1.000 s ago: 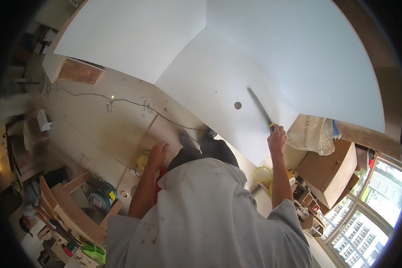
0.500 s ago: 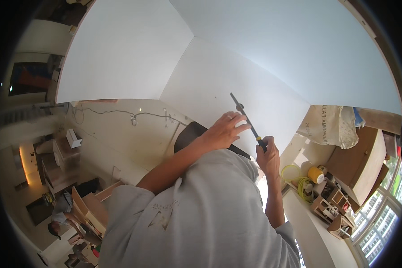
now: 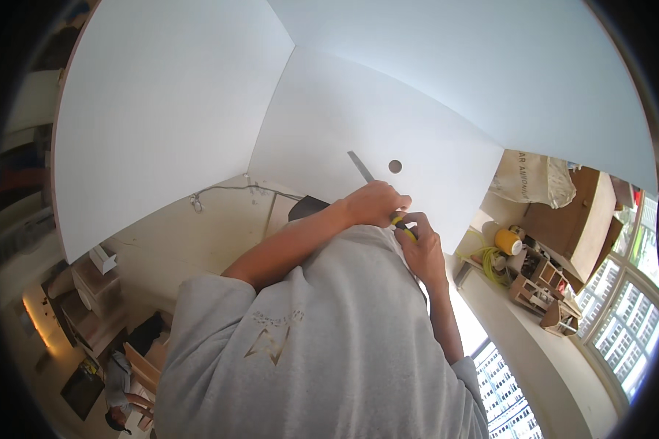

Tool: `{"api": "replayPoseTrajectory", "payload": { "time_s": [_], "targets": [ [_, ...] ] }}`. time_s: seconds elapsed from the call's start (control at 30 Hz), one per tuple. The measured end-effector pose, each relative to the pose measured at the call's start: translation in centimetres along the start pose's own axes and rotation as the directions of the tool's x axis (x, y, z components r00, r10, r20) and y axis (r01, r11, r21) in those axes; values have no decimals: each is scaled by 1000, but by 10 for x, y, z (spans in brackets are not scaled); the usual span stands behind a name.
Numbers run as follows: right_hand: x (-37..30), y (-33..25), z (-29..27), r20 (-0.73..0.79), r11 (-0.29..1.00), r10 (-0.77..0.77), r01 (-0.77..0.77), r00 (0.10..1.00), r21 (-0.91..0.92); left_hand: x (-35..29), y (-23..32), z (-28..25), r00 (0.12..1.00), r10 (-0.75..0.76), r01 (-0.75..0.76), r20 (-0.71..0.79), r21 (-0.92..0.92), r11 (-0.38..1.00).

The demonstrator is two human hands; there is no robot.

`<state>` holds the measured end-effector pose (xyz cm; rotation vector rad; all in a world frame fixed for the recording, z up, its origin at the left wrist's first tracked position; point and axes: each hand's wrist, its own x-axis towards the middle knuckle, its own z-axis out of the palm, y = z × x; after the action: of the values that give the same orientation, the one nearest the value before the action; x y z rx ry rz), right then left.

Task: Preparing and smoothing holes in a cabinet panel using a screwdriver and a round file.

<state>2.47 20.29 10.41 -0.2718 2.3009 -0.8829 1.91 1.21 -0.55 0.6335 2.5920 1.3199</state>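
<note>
A file with a flat grey metal blade and a black-and-yellow handle slants across in front of my chest. My right hand is closed around its handle. My left hand is wrapped over the blade close to the handle, hiding that stretch of it. The blade's far end sticks out beyond my left knuckles, over a white panel. Just right of the blade, a round hole shows in that panel. Whether the blade touches the panel I cannot tell.
White boards rise on the left and far side. To the right are a printed sack, a wooden cabinet, a yellow roll, a coiled yellow-green hose and wooden boxes. Another person is at lower left.
My left hand has gone from spread fingers beside the blade to a grip around it. The file has moved left and nearer to me, off the round hole, which now shows fully.
</note>
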Motion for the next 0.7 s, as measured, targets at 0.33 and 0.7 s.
{"api": "replayPoseTrajectory", "payload": {
  "time_s": [0.33,0.7],
  "targets": [
    [13,-35,-6,245,733,366,-440,898,519,1,-24,-15,990,143,-137,16,-207,969],
    [18,-55,-18,276,728,451,-528,849,437,8,-25,-25,976,161,-146,145,-110,983]
  ]
}}
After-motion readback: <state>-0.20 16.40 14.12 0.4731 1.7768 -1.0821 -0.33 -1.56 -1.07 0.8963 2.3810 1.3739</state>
